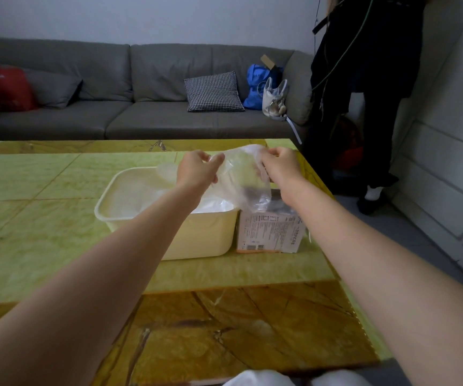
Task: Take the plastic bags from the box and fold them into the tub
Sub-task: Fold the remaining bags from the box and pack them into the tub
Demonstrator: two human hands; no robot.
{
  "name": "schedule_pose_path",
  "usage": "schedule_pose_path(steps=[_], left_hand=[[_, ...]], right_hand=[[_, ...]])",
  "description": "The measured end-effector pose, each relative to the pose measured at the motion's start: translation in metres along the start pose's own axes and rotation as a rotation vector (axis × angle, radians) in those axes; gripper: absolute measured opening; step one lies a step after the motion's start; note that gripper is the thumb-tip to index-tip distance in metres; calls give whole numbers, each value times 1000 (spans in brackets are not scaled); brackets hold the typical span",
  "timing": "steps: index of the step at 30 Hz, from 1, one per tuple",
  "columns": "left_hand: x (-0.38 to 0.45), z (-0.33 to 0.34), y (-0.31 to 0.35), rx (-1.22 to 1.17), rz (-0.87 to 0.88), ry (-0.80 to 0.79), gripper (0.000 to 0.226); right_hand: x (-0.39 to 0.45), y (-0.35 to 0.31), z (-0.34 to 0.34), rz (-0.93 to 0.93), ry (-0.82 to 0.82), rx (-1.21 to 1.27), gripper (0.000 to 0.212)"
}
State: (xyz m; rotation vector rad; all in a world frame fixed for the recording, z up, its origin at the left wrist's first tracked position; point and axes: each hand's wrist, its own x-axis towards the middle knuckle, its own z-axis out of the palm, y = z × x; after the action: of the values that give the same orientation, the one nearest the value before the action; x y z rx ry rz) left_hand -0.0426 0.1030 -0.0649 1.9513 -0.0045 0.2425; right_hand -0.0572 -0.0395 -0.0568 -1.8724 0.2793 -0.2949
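**A:** What are the hands on?

**B:** A thin, clear plastic bag (241, 176), crinkled and limp. The left hand (197, 169) pinches its left top edge, the right hand (279, 165) its right top edge, fingers curled on the film. The hands are apart, and the bag hangs between them above the gap where tub and box meet.

**A:** And the containers?

**B:** The tub (197, 235) is cream plastic, rectangular with rounded corners and a rolled rim. White, glossy film lies inside; how it is folded I cannot tell, as the left forearm covers part of it. Just right of the tub, touching or nearly so, stands a printed cardboard box (269, 235), its open top blurred behind the hanging bag.

**A:** The surface?

**B:** A table (43, 190) of glossy yellow-green stone pattern, browner at the near edge.

**A:** Beyond it?

**B:** A grey sofa (141, 87) with a houndstooth cushion (213, 91). At far right a person in black (364, 79) stands, cut off at the top.
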Motion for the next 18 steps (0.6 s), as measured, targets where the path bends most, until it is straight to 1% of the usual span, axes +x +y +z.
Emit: schedule_pose_path(steps=[3, 5, 7, 8, 9, 10, 11, 12, 14, 16, 18], left_hand=[[1, -1, 0, 24, -8, 12, 23], [1, -2, -1, 44, -16, 18, 21], [1, -2, -4, 63, -33, 20, 25], [2, -2, -5, 67, -39, 25, 27], [2, -2, -6, 69, -41, 32, 28], [2, -2, -5, 70, -40, 37, 29], [1, -3, -4, 66, -40, 29, 28], [0, -3, -4, 51, -40, 7, 27], [-3, -5, -2, 17, -60, -108, 27], [-6, -7, -2, 19, -114, -277, 32], [-6, -9, -4, 27, -154, -393, 33]], right_hand=[[-1, -9, 1, 37, 25, 174, 42], [-2, -14, 0, 20, -23, 245, 50], [-5, -16, 0, -15, -118, 205, 54], [-8, -16, 1, -48, -157, 106, 55], [-8, -15, 3, -89, -175, -27, 54], [-8, -13, 6, -137, -155, -162, 50], [-6, -11, 8, -173, -101, -260, 41], [-5, -11, 9, -199, -36, -296, 31], [-1, -9, 11, -205, 31, -256, 17], [-1, -7, 11, -196, 45, -229, 14], [1, -5, 12, -198, 68, -206, 15]])
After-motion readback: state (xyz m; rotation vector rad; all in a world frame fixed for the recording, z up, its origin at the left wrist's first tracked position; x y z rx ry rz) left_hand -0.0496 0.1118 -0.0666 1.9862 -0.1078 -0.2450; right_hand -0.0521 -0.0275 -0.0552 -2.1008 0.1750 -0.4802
